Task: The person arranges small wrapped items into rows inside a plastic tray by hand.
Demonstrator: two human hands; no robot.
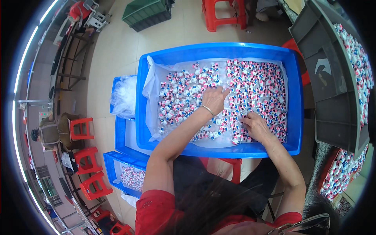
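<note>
Two bare hands over a blue tub (pixel 219 51), its long axis running left to right before the person. Loose small figures (pixel 178 92) lie jumbled in the tub's left half; rowed figures (pixel 270 90) fill its right half, columns running from near wall to far. The hands are apart: the left hand (pixel 214 98), nearer the loose figures, lies at the tub's middle; the right hand (pixel 256 127) bends over the near rows. Fingertips being partly hidden, whether either grips a figure cannot be told.

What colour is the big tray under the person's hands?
The big tray is bright blue; it shows best in the head view.
</note>
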